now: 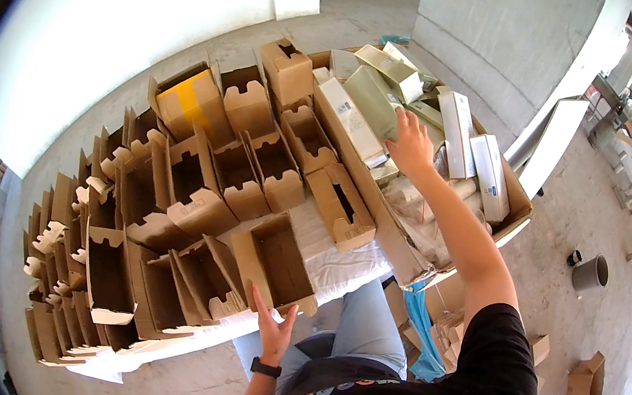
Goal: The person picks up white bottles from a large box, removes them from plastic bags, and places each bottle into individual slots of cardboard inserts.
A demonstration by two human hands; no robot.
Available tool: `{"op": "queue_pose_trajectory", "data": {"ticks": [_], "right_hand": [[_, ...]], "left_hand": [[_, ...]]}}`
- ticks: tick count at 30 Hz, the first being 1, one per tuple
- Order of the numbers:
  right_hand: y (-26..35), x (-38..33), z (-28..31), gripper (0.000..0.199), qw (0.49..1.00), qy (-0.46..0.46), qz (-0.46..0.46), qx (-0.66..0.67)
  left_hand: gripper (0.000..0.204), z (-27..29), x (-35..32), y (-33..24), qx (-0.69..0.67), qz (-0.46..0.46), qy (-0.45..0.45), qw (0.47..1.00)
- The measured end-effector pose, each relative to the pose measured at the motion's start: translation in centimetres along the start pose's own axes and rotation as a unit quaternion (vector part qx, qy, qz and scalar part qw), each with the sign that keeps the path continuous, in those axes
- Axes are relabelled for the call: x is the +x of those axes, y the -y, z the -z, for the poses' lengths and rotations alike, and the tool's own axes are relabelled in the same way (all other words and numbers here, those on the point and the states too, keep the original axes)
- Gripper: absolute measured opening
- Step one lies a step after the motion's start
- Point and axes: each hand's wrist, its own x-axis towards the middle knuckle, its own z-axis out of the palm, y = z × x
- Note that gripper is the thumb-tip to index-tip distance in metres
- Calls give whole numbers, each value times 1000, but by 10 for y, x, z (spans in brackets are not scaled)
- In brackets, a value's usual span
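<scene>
An open brown cardboard box [279, 257] stands slightly tilted at the table's near edge. My left hand [271, 330], with a black wristband below it, holds the box's near end, thumb and fingers spread around its corner. My right hand [412, 146] reaches over a large carton [398, 245], its fingers apart and partly bent. Just beyond those fingers lies a pale green box [372, 96]. A long white box [351, 122] rests to the left of my right hand, and more white boxes [456, 135] lean on its right.
Rows of open cardboard boxes [190, 172] fill the left of the white-covered table [342, 270]. One has yellow tape [185, 102]. Clear plastic wrapping [422, 220] lies in the large carton. A grey bucket [590, 273] and a loose carton [586, 385] stand on the floor to the right.
</scene>
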Motion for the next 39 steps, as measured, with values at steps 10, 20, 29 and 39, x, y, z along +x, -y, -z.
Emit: {"op": "queue_pose_trajectory", "data": {"ticks": [10,20,29,39], "right_hand": [[-25,-10,-9,66,994,-15,31,102],[-178,-54,58,66,972,-88,-211,-62],[-232,-109,71,85,952,104,-287,-36],[-223,-100,52,120,938,121,-310,-99]], "left_hand": [[99,0,3,1,-2,22,17,1000],[97,1,2,-6,-7,25,25,999],[98,0,4,1,15,28,23,999],[97,3,6,-6,34,11,35,999]]}}
